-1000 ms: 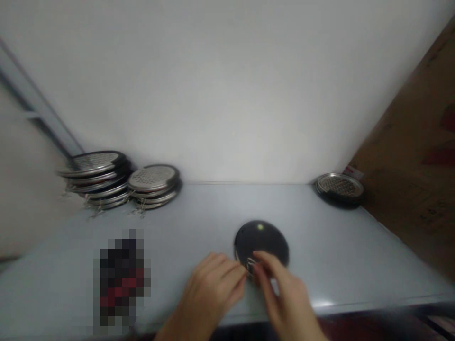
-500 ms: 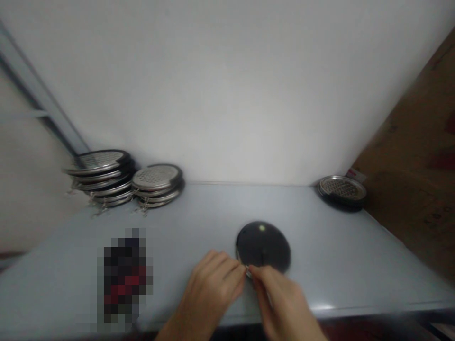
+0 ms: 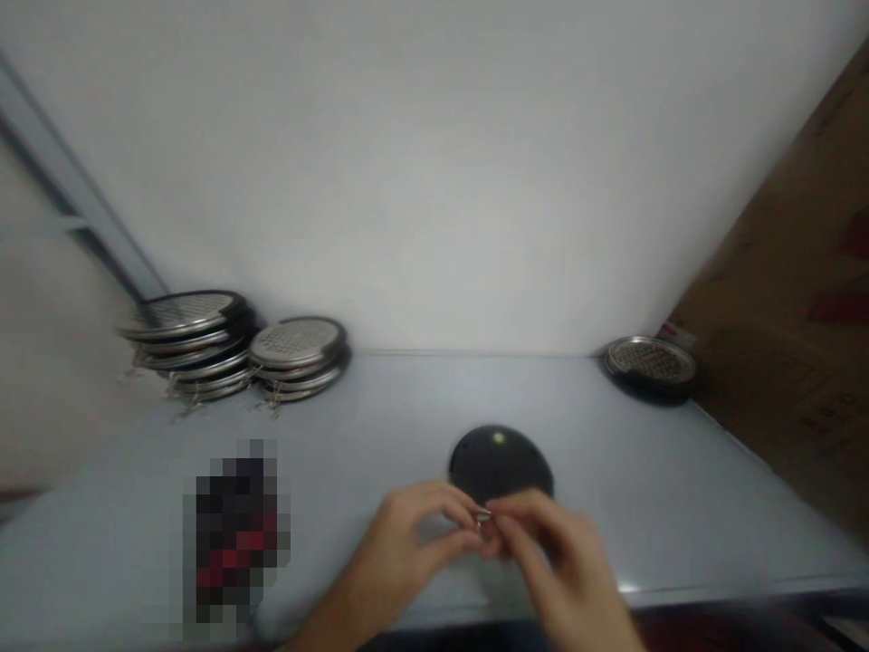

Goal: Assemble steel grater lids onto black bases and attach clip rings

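My left hand (image 3: 414,543) and my right hand (image 3: 557,552) meet at the front edge of a round black disc (image 3: 502,466) lying on the table. A small shiny metal piece (image 3: 482,516) is pinched between the fingertips of both hands. It is too small and blurred to tell its exact kind, or whether it is joined to the disc. The disc's near edge is hidden behind my fingers. A pale light spot shines on its far part.
Two stacks of round metal grater-like discs with black rims, a taller stack (image 3: 194,349) and a lower one (image 3: 299,358), stand back left, small metal bits dangling. More discs (image 3: 652,367) lie back right. A pixelated dark object (image 3: 234,539) is front left. Brown cardboard (image 3: 780,362) stands right.
My left fingers have opened out from a tight curl into a looser pinch. My right hand has turned slightly, and both hands now cover more of the disc's near edge.
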{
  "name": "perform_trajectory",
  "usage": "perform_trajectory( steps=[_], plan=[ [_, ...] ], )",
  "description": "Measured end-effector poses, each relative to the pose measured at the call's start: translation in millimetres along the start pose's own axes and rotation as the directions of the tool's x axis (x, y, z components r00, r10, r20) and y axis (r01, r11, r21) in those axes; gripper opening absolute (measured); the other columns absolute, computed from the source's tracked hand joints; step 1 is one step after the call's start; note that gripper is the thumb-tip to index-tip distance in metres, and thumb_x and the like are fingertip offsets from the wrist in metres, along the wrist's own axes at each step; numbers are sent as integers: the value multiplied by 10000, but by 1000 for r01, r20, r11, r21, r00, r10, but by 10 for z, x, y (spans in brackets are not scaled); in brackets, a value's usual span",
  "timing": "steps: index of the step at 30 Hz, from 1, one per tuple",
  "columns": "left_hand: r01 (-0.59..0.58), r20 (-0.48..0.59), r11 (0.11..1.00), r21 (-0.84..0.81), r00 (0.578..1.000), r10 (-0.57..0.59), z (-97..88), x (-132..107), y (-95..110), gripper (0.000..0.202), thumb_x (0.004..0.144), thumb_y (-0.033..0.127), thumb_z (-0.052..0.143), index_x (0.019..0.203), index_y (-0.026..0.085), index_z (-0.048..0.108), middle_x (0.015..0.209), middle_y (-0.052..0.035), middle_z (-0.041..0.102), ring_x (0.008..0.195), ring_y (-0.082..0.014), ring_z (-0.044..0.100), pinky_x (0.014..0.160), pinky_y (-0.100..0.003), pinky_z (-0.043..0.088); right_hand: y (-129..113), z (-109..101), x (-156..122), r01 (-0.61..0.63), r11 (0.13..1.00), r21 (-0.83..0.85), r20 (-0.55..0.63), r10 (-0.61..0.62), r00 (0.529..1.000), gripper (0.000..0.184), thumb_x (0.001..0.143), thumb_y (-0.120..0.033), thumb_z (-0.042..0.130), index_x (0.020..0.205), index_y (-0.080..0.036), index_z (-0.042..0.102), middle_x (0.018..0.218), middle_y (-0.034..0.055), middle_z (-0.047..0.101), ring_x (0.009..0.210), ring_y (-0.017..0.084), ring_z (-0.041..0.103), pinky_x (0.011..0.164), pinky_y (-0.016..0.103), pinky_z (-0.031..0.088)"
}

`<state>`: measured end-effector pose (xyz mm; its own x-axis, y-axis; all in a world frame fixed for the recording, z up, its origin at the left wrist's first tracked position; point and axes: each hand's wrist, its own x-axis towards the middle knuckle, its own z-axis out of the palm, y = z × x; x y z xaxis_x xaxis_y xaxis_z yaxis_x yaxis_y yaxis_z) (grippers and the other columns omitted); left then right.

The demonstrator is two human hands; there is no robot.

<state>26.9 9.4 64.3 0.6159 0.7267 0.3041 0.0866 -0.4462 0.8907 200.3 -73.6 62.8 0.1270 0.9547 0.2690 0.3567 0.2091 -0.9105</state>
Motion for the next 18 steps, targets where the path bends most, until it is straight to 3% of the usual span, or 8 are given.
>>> perform_trajectory(
  steps=[2,6,10,13,18],
  plan=[
    [66,-50,997,-47,996,-68,11,-3,-22,94,825,190,743,737,216,764,840,-22,800,807,-186,742,808,-271,557,-6,6,-7,10,1000,5,35,-10,999,260,1035,-341,517,948,-188,709,763,51,738,722,169,716,680,222,549],
    [170,-181,985,-1,969,-168,36,0,-63,75,732,152,789,708,219,767,752,-5,774,754,-189,716,751,-269,539,30,29,-27,143,988,-66,74,-138,988,197,1030,-249,494,988,-196,679,819,43,739,764,155,719,731,214,536],
    [179,-98,968,-174,975,-198,17,2,-46,103,688,130,800,743,210,766,960,-39,804,940,-215,731,882,-293,533,18,-10,-24,166,982,-90,111,-156,982,176,1021,-203,500,1016,-210,676,860,30,743,798,143,723,751,198,519],
    [215,-37,938,-271,972,-233,22,-15,-34,91,704,140,792,765,201,761,866,-28,801,855,-199,735,824,-279,545,-30,-38,-22,158,984,-81,135,-147,980,181,1022,-208,502,994,-212,681,833,20,740,784,141,722,754,197,517],
    [193,-159,972,-136,964,-214,36,-13,-20,233,619,89,842,814,201,782,758,6,755,732,-167,670,719,-245,511,-76,-34,-11,156,983,-93,136,-143,980,192,1020,-215,498,981,-203,686,829,27,738,772,147,717,727,200,513]
  ],
)
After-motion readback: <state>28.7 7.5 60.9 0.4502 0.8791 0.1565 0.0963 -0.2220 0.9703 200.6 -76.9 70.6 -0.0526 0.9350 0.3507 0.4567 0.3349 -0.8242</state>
